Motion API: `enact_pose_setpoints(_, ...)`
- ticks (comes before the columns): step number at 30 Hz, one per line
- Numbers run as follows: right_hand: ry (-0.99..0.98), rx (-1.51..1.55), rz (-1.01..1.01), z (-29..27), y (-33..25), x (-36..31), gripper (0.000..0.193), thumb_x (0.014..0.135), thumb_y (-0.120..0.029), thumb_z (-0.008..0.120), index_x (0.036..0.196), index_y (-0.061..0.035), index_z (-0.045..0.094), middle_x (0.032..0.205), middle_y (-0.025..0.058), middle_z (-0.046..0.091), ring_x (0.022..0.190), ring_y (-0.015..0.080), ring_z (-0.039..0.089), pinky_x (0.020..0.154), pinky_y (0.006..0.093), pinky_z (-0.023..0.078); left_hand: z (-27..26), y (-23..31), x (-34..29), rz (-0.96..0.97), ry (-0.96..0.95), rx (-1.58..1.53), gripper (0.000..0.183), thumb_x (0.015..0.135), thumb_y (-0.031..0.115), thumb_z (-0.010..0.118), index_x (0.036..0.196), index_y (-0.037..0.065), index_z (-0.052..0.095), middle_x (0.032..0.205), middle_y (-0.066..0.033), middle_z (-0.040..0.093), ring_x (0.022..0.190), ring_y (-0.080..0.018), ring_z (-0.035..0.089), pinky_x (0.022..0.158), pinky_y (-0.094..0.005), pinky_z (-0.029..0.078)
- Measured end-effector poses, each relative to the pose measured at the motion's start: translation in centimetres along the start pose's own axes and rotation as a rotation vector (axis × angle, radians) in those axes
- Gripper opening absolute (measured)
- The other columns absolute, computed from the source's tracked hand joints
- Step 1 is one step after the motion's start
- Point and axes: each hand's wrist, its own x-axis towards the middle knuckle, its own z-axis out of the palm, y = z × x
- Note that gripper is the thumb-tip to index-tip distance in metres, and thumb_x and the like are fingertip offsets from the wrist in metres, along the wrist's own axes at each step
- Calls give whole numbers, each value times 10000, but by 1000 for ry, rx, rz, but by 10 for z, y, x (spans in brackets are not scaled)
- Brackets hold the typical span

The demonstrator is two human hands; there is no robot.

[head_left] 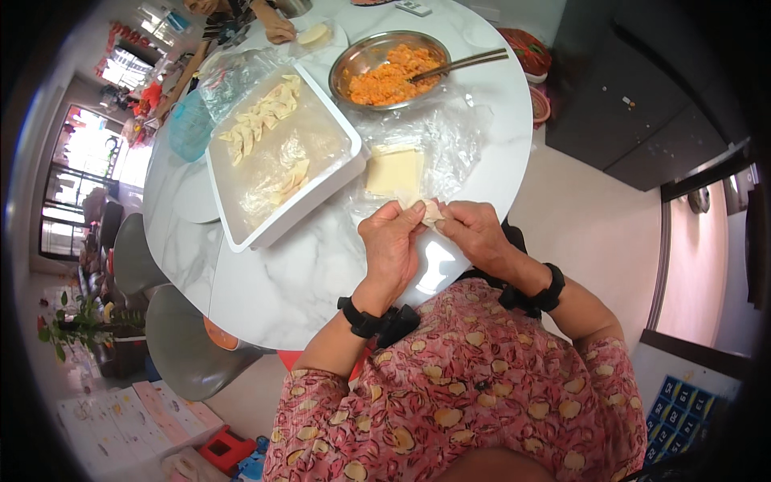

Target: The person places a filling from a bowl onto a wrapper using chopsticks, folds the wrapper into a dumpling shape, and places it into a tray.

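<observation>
Between my left hand (391, 238) and my right hand (479, 231) is a small folded dumpling (432, 214), pinched by the fingers of both hands above the table's near edge. Just beyond it lies a stack of square yellow wrappers (395, 170) on crumpled clear plastic (450, 140). A steel bowl (341, 74) with orange filling (395, 76) stands farther off, and a pair of chopsticks (474, 61) rests in it, pointing right. To the left, a white tray (277, 223) holds folded dumplings (261, 119) along its far side and a few more (291, 183) nearer me.
All this stands on a round marble-patterned table (313, 281). At its far side another person's hand (279, 30) is near a plate with round pale wrappers (315, 35). A blue translucent basket (190, 126) sits left of the tray. Grey chairs (189, 345) stand by the left edge.
</observation>
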Motion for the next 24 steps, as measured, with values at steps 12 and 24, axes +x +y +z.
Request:
enact_pose_setpoints(12, 62, 148, 224, -28, 29, 1, 231, 882, -147, 515, 1004, 25, 606, 730, 29, 614, 598, 52, 499, 539, 184, 406, -58, 210, -10, 475, 287, 706, 206, 838, 74, 555, 921, -114, 557, 857, -172, 637, 818, -231, 640, 689, -286, 515)
enact_pose_setpoints(24, 318, 202, 363, -35, 65, 1, 150, 878, -70, 492, 911, 39, 589, 655, 33, 559, 456, 51, 424, 419, 188, 341, -129, 243, 208, 31, 98, 843, 133, 790, 2, 587, 687, -9, 503, 726, -149, 596, 600, -249, 623, 509, -335, 529)
